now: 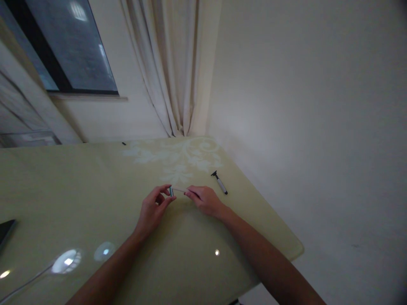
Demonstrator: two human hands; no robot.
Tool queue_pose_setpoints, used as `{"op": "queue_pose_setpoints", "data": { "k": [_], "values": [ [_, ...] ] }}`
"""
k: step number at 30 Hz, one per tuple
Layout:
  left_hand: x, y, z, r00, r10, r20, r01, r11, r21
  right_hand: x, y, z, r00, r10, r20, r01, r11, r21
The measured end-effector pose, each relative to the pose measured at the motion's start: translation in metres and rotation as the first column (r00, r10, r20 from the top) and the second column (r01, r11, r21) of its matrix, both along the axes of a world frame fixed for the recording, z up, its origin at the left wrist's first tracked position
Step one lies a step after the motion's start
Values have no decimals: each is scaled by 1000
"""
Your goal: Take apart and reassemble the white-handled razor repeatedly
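Observation:
Between the thumb and fingertips of my left hand (151, 209) is a small razor cartridge (171, 192), held upright on its short end above the table. My right hand (205, 200) pinches a thin white stick (179, 190), which looks like a cotton swab. Its far end points left and meets or nearly meets the cartridge; contact is too small to tell. Beyond my right hand, a razor handle (220, 185) with a black T-shaped top and grey grip lies on the table.
The pale green glossy table (79, 190) has a white floral pattern at its far corner. Its right edge runs along a white wall (302, 127). A dark flat object (5, 232) sits at the left edge, and a small black piece (124, 143) lies far back. Curtains (171, 63) hang behind.

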State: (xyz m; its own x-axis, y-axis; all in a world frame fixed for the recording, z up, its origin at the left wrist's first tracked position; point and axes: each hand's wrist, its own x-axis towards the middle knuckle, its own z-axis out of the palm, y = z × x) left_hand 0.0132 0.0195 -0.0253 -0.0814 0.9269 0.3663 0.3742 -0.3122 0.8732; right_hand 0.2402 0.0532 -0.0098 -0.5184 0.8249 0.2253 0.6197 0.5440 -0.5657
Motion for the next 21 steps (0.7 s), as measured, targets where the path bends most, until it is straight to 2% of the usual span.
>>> {"op": "queue_pose_setpoints", "data": {
  "k": [2,5,9,13,17,21],
  "values": [
    [1,0,1,1000,-5,0,5,1000,-2,0,0,1,1000,12,-22,-13,1000,-20],
    [1,-1,2,1000,-5,9,5,1000,-7,-2,-2,3,999,-32,-29,31,999,-32],
    [0,-2,0,1000,13,2,-13,1000,18,-4,-5,5,998,32,-63,-33,999,-20],
    [-1,-2,-2,1000,20,1,-20,999,25,-5,-4,4,997,-34,-65,33,999,-17],
    [0,-2,-1,1000,19,5,-19,1000,23,-5,-3,1,996,21,-90,-25,999,-39],
    [1,-2,0,1000,17,11,-18,999,43,-4,-4,2,993,-29,-115,25,999,-38]
  ]
}}
